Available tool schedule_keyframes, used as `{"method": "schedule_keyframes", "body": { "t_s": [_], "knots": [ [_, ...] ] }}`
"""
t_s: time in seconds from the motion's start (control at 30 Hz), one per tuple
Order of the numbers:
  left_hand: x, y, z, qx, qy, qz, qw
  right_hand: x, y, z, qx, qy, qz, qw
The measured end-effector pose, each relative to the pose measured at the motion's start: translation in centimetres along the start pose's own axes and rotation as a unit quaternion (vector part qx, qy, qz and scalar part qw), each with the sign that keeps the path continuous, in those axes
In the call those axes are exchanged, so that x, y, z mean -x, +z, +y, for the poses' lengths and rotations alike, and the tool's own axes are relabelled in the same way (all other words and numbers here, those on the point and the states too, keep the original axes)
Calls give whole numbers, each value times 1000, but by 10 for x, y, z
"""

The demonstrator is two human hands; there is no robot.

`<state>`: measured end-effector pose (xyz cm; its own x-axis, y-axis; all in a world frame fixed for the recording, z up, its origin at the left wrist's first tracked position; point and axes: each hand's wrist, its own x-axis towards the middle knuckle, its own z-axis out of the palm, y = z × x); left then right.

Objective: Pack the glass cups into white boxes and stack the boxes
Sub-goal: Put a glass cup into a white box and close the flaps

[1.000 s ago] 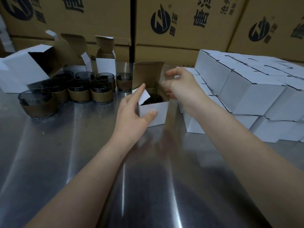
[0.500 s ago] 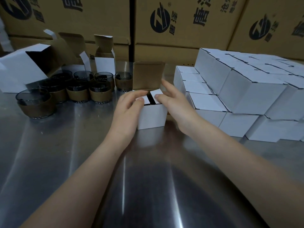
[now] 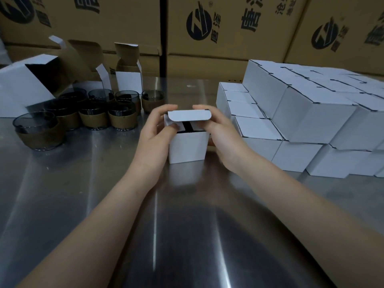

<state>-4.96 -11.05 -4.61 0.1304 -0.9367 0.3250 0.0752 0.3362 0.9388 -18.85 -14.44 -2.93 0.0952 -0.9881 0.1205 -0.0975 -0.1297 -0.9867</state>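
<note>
- Several brown cartons (image 3: 228, 28) wall off the far edge at 12 o'clock.
- One steel table (image 3: 62, 194) carries everything; its sheen suggests card would slide on it easily.
- Many closed boxes (image 3: 311, 113) are stacked at 3 o'clock, in stepped tiers. They look stiff enough to bear more on top, provided the edges are squared.
- A few open empty boxes (image 3: 27, 86) stand or lie at 10 o'clock, their lids up.
- About ten glass cups (image 3: 97, 113) with brown sleeves cluster at 10 o'clock. They are probably heavy for their size, breakable and slick above the band, so the sleeve is the place to grip.
- One white box (image 3: 188, 146) stands on the table at centre, with something dark, presumably a cup, showing through the gap under its lid. Thin card dents, so it should be held by the side walls, low, where the weight sits.
- Its lid flap (image 3: 189, 115) is bent forward, not yet tucked.
- Left hand (image 3: 155, 134) at 9 o'clock of the box and right hand (image 3: 220, 134) at 3 o'clock each curl round its top, fingers over the lid ends, thumbs on the near side.
</note>
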Motion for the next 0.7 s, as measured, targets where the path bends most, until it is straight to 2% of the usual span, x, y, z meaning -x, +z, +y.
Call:
{"method": "schedule_keyframes", "body": {
  "t_s": [0.37, 0.47, 0.57, 0.7],
  "knots": [
    [-3, -2, -3, 22, -58, 36, 997, -1, 2, -1, -39, 53, 10, 998],
    [-4, -3, -2, 57, -69, 48, 995, -2, 1, 3, -24, 33, -6, 999],
    [-3, -4, -3, 43, -70, 32, 996, 2, 1, 4, -16, 6, -34, 999],
    [3, -6, -6, -21, -39, -26, 999, 4, 1, 3, -14, -3, -58, 998]
  ]
}}
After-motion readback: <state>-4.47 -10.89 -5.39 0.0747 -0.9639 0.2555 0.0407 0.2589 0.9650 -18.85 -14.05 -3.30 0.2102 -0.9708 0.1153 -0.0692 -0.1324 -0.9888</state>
